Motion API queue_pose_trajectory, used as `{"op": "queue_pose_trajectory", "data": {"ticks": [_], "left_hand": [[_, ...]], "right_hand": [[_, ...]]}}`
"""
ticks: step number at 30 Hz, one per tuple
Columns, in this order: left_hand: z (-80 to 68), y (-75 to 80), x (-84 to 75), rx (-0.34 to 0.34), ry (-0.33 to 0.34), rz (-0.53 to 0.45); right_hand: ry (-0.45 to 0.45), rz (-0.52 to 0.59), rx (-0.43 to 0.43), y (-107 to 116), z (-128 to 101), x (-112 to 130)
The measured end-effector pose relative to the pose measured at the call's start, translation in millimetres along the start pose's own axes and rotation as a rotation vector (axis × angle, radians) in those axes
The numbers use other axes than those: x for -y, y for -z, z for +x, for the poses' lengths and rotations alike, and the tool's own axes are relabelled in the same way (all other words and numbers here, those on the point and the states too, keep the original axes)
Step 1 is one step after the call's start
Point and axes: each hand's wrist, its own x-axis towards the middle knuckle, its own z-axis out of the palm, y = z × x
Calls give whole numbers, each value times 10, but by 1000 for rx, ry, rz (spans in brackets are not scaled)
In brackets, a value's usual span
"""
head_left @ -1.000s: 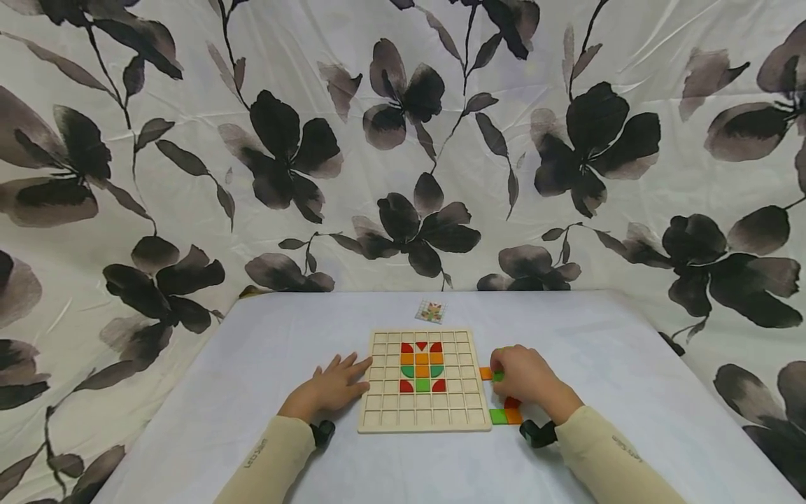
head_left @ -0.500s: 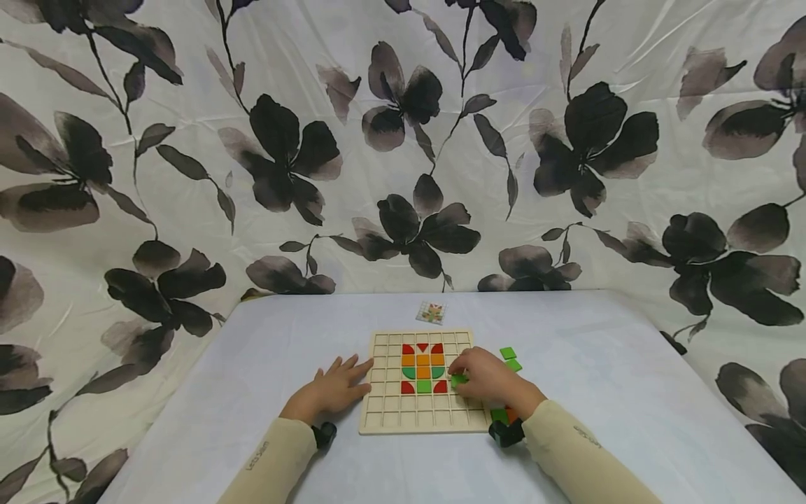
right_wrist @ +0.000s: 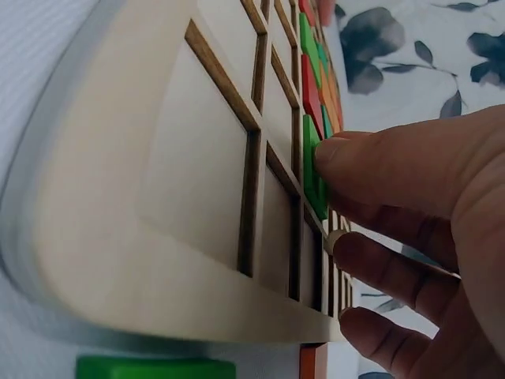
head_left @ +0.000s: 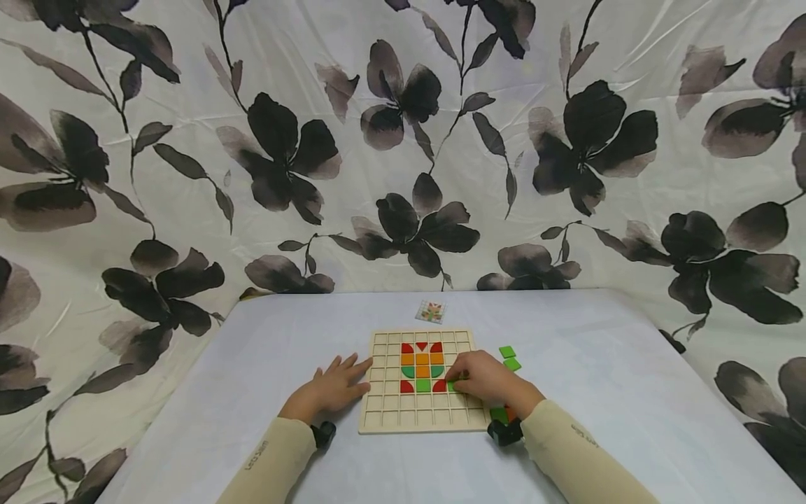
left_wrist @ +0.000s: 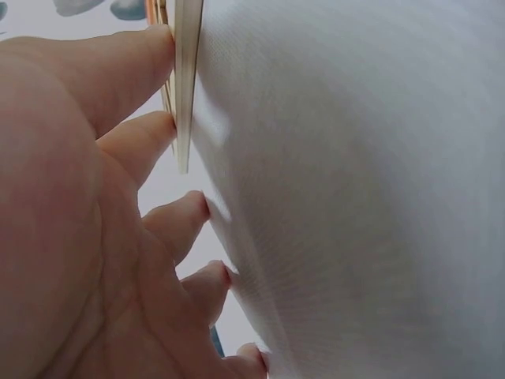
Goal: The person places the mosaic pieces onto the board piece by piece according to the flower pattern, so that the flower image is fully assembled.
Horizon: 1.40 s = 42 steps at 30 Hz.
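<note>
Head view: wooden grid board (head_left: 384, 413) lies flat on the white table (head_left: 283, 336). Left hand (head_left: 334, 388) rests flat, fingers spread and straight, fingertips touching the board's left edge; it holds nothing. Right hand (head_left: 485, 378) sits over the board's right part, fingers curled down onto a green tile (head_left: 450, 386). That tile lies just right of the red, orange and green pattern (head_left: 422, 367) already set in the cells. Beyond the right hand's knuckles, two loose green tiles (head_left: 508, 358) lie on the table off the board. At the right wrist, more green and orange pieces (head_left: 502, 414) sit partly hidden. A small picture card (head_left: 431, 311) lies past the board's far edge.

Left wrist view: left hand (left_wrist: 87, 221) open, fingertips (left_wrist: 162, 126) against the board's thin edge (left_wrist: 187, 79).

Right wrist view: right hand (right_wrist: 426, 213) presses the green tile (right_wrist: 313, 178) with one fingertip (right_wrist: 339, 154) into a cell, directly next to a red piece (right_wrist: 310, 91). Whether the thumb also pinches it, cannot tell.
</note>
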Motion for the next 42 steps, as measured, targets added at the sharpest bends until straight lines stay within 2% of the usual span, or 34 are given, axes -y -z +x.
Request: {"op": "queue_pose_trajectory", "data": {"ticks": [4,7,11,16,24,28,34,42], "left_hand": [[-8,-18,10,0,-1,-9],[-14,-24,9,-2,-6,-12],[-17,-12,4,-6,-11,-7],[-34,20,-6,-6,-10,3],[-54,34,-8,-7,-11,6],[-45,28,5,-10,-14,4],[-27,-2,32,-12,-23,-2],[0,0,36,-9,-14,3]], "right_hand": [[22,-29,-11,-2,-34,-41],[-26,-21,-50,41,-75,-93],[-178,-22,-116,157,-140,-185],[-383,-75,-164,267,-238,-345],[-554,-171,-211,269,-325,-573],[-596,-178,-196,260,-319,-599],[-596,-229,-204,239,-313,-621],[-646,-178,-193,259,-343,-579]]}}
